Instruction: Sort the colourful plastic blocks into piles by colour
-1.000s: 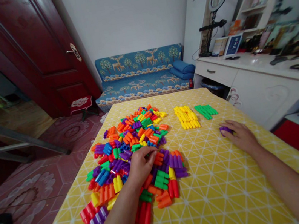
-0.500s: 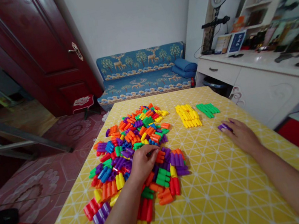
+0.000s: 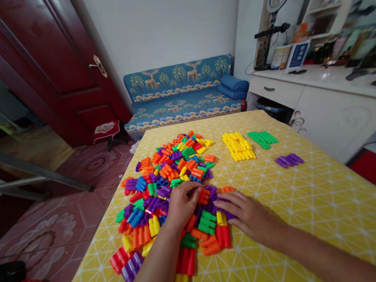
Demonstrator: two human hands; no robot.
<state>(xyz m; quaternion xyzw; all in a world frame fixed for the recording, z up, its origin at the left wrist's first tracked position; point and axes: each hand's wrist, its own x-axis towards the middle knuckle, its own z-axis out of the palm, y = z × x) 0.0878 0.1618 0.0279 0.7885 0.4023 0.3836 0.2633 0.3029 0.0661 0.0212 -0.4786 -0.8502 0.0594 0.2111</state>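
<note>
Plastic blocks (image 3: 162, 191), rounded at one end and mostly joined side by side in short rows, lie on a table as I view them through the head camera. In the background, a dark red door (image 3: 36, 55) stands at the left, a blue sofa (image 3: 181, 101) patterned with deer and trees occupies the centre, and a white dresser (image 3: 343, 103) flanks the right side. The table (image 3: 290, 191), yellow with white lines, fills the foreground. On its left half I see the bulk of the blocks: a loose heap of orange, purple, green, red, blue and yellow. My left hand (image 3: 184, 204) is over the middle of this heap, its fingers bent inward beside an orange piece (image 3: 203, 196); whether they grasp anything I cannot tell. My right hand (image 3: 245, 213) is at the heap's right margin, fingers spread over purple pieces (image 3: 212, 191); whether it grips them I cannot tell. Apart from the heap, at the right, lie three single-coloured sets. The largest is a yellow set (image 3: 238, 147); just beside it is a green set (image 3: 262, 138); closer to the camera lies a purple set (image 3: 289, 160), one slanting row.
</note>
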